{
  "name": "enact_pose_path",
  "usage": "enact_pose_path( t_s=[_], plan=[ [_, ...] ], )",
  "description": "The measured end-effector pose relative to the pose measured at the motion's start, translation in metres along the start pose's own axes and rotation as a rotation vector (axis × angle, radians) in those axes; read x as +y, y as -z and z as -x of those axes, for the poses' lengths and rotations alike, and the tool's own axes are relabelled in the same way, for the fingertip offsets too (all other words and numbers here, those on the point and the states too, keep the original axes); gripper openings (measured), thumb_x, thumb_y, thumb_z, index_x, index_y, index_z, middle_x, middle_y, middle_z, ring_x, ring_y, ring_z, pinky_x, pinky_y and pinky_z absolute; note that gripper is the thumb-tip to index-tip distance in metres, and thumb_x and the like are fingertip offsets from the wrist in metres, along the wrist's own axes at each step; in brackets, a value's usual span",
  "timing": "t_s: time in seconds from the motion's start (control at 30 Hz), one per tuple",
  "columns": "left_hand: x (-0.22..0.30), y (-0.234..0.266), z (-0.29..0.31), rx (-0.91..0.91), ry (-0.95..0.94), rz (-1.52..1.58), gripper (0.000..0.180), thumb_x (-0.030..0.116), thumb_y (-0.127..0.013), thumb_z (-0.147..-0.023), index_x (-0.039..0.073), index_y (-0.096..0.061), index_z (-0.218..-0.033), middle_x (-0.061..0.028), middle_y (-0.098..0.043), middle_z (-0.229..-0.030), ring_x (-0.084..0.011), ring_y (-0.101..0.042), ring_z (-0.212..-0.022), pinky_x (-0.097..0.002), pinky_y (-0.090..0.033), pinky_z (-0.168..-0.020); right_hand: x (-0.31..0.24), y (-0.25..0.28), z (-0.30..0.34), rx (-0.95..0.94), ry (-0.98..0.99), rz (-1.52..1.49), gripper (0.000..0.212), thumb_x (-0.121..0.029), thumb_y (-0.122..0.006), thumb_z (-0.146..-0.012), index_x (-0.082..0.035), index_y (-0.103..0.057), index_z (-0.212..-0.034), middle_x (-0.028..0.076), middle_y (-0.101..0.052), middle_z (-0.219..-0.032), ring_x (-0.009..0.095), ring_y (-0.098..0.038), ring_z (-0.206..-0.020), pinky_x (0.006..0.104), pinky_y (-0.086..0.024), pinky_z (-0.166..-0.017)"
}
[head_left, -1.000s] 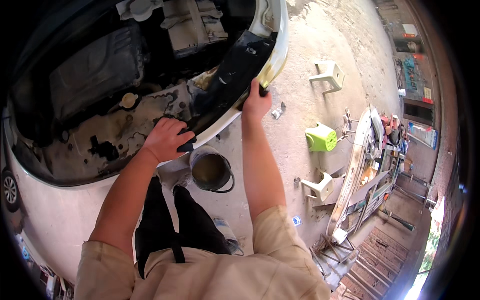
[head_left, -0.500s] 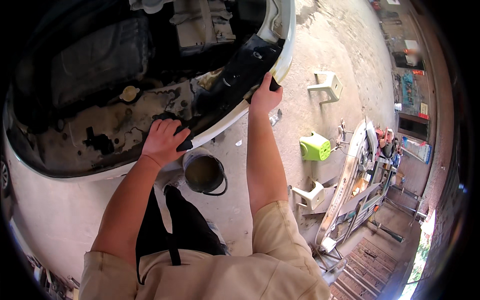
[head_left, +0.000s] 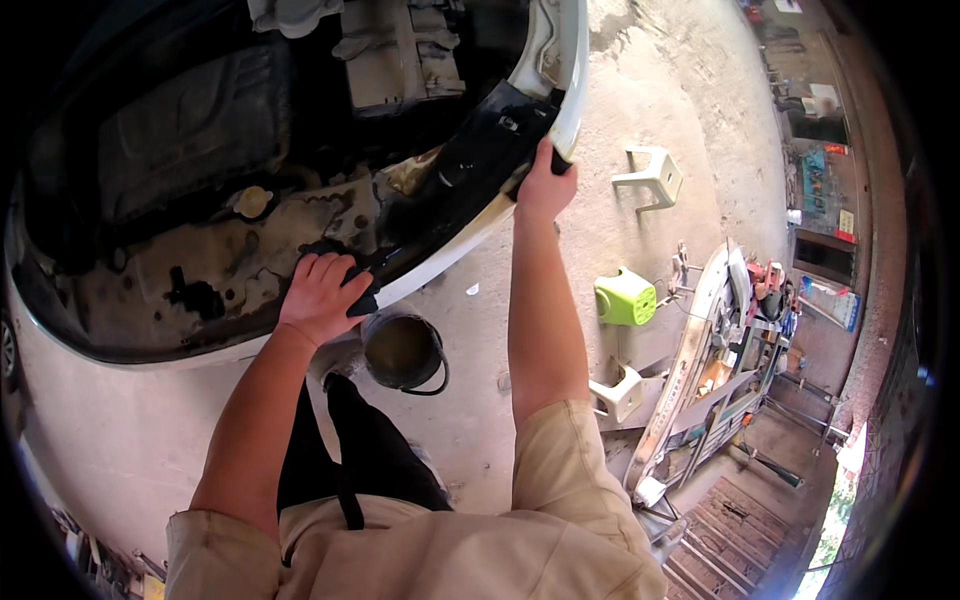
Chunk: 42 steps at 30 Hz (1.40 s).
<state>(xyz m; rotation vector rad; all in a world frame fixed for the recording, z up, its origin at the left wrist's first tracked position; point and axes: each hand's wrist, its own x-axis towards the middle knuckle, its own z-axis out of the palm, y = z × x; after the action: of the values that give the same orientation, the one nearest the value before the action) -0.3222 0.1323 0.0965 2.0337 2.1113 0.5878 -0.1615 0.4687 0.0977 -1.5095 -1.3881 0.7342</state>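
My right hand [head_left: 546, 188] is closed round a small black block [head_left: 562, 163], held against the curved white body edge [head_left: 470, 240] of a car's open front end. The sort of block cannot be told. Resting on the front of the dusty engine bay [head_left: 225, 250], my left hand [head_left: 325, 298] has its fingers bent round a dark, soft-looking wad [head_left: 366, 297], perhaps a cloth or sponge. Part of the wad shows beyond the fingertips. Just below that hand, a dark bucket [head_left: 406, 352] of murky liquid stands on the floor.
A yellow cap [head_left: 252, 202] and a dark engine cover [head_left: 195, 130] sit inside the bay. To the right are a green stool [head_left: 627, 297], a cream stool [head_left: 655, 178] and another cream stool [head_left: 622, 394]. Beyond them lies a long pale car part [head_left: 680, 375] among tools.
My right hand has slid slightly right and forward along the white edge with the black block. My left hand stays at nearly the same place on the bay. The whole view has shifted slightly.
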Motion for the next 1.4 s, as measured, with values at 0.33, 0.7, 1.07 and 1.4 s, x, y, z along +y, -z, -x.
enact_pose_path(
  t_s=[0.33,0.7,1.07,1.4],
  plan=[
    [-0.001,-0.001,0.000,0.075,-0.028,0.004,0.054,0.033,-0.084,-0.063,0.021,-0.067,-0.113,-0.0080,-0.060,-0.118,-0.0319,-0.057,-0.115,-0.0509,-0.041,-0.103,-0.004,-0.002,-0.017,-0.024,-0.021,-0.056,0.041,-0.032,-0.082,-0.090,0.006,-0.066,-0.096,0.010,-0.070,-0.087,0.019,-0.064,-0.078,0.0353,-0.052,-0.074],
    [0.000,-0.002,0.004,0.075,-0.029,0.008,0.053,0.033,-0.084,-0.064,0.021,-0.067,-0.112,-0.0090,-0.060,-0.119,-0.0324,-0.057,-0.116,-0.0513,-0.042,-0.102,-0.018,-0.004,-0.019,-0.012,0.070,0.158,0.042,-0.033,-0.079,-0.089,0.005,-0.062,-0.090,0.017,-0.069,-0.085,0.029,-0.064,-0.078,0.0421,-0.051,-0.075],
    [-0.002,-0.002,0.002,0.087,-0.029,0.002,0.050,0.034,-0.083,-0.065,0.020,-0.067,-0.110,-0.0090,-0.060,-0.119,-0.0321,-0.057,-0.116,-0.0508,-0.042,-0.104,-0.020,-0.001,-0.004,0.019,0.119,0.276,0.039,-0.033,-0.077,-0.091,0.002,-0.062,-0.092,0.017,-0.070,-0.084,0.032,-0.068,-0.079,0.0430,-0.053,-0.074],
    [0.001,-0.002,0.006,0.077,-0.024,-0.008,0.051,0.035,-0.082,-0.066,0.021,-0.066,-0.112,-0.0088,-0.060,-0.119,-0.0321,-0.056,-0.118,-0.0505,-0.042,-0.104,-0.029,-0.004,-0.016,-0.019,0.118,0.250,0.041,-0.035,-0.076,-0.092,0.004,-0.062,-0.094,0.022,-0.070,-0.090,0.040,-0.067,-0.085,0.0466,-0.052,-0.079]
  ],
)
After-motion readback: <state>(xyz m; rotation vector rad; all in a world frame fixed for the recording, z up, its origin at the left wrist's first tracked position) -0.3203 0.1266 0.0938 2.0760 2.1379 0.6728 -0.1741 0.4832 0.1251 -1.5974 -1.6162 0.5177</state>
